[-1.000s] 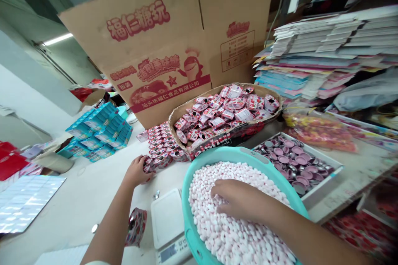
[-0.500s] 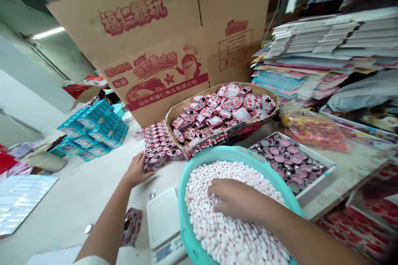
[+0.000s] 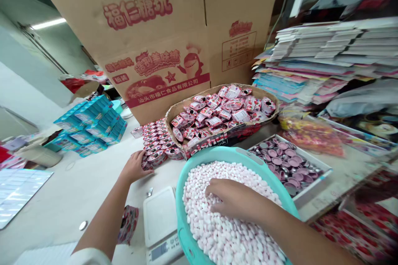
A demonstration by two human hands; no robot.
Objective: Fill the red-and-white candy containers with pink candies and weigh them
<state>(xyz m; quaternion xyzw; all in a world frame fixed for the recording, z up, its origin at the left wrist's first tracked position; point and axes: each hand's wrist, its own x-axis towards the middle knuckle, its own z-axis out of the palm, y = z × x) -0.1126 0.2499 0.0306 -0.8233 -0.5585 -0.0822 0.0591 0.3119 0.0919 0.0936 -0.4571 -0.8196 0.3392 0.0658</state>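
My left hand [image 3: 134, 167] reaches to the front left corner of the rows of small strawberry-printed candy boxes [image 3: 157, 140]. Its thumb and fingers close around the end box, which they partly cover. My right hand [image 3: 228, 198] is sunk in white and pale pink candies [image 3: 214, 232] inside a turquoise basin [image 3: 181, 198]. The fingers curl into the candies, with their tips buried. A white digital scale [image 3: 160, 217] stands left of the basin. Partly behind my left forearm is a single printed candy box [image 3: 128, 224].
Behind the basin, a cut-down carton [image 3: 203, 143] holds more printed boxes. A white tray [image 3: 314, 184] of pink and silver caps [image 3: 281, 159] lies to the right. A tall cardboard box [image 3: 161, 37], blue box stacks [image 3: 90, 126] and piled card sheets [image 3: 336, 45] stand farther back. One loose cap [image 3: 83, 225] lies on the table.
The view has shifted slightly, so the basin and scale appear a little farther left. Both hands keep nearly the same places, the left at the box rows and the right in the candies.
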